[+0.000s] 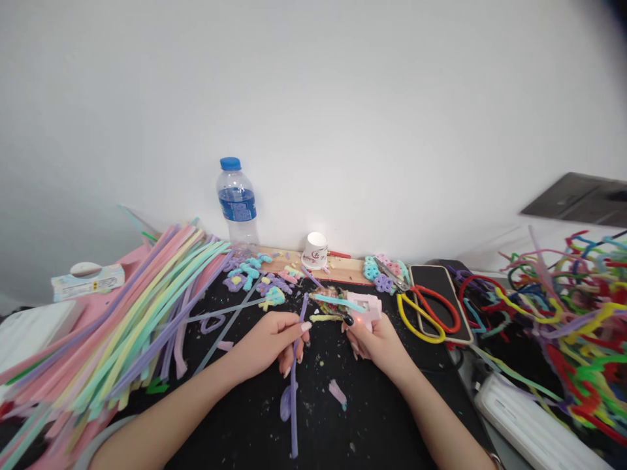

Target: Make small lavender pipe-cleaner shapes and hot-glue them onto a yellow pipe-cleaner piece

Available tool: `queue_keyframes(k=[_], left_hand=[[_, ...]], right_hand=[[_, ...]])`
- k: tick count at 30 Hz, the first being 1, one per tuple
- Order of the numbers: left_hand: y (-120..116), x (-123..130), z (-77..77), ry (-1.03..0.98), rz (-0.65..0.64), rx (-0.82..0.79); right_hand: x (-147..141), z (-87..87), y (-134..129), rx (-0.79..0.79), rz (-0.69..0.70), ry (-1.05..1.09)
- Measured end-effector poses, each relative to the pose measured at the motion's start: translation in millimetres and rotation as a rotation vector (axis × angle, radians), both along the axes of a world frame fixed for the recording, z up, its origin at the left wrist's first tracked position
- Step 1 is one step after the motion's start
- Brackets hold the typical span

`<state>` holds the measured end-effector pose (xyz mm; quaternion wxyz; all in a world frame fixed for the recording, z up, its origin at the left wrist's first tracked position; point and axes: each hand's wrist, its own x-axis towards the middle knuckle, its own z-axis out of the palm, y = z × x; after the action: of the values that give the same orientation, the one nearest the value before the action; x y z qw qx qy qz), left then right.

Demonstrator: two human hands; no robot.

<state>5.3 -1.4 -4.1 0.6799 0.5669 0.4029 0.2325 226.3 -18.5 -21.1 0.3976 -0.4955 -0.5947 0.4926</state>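
My left hand (281, 339) pinches a long purple pipe cleaner (294, 418) near its upper end; the stem hangs down toward me over the black mat. My right hand (375, 343) is closed around a pale pink hot glue gun (365, 307), which has a small orange light lit on its side. The gun points left, and its front end (336, 295) looks stained. A light blue strip (337, 301) lies across that end, close to the tip of the purple stem. A purple looped piece (285, 403) lies beside the stem, and a pale pink scrap (337, 393) rests farther right.
Pastel pipe cleaners (161, 307) are heaped at left, brighter ones (578, 326) at right. Behind my hands are a bottle (238, 209), a paper cup (315, 251) and small twisted shapes (249, 271). Scissors (426, 313) lie over a phone (435, 287); a white power strip (533, 424) sits nearby.
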Motion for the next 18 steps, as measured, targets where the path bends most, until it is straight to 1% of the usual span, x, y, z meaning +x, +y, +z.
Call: queue_keyframes(k=[5,13,18], left_hand=[[0.0,-0.3,-1.4,-0.002,-0.001,0.002],[-0.1,0.8,0.6,0.001,0.01,-0.009],[0.8,1.4,1.0,0.005,0.02,-0.018]], right_hand=[[-0.2,0.9,-0.1,0.0,-0.006,-0.016],[-2.0,5.3,-1.0,-0.018,-0.011,-0.058],[-1.6,4.6,-1.6,-0.015,-0.01,-0.096]])
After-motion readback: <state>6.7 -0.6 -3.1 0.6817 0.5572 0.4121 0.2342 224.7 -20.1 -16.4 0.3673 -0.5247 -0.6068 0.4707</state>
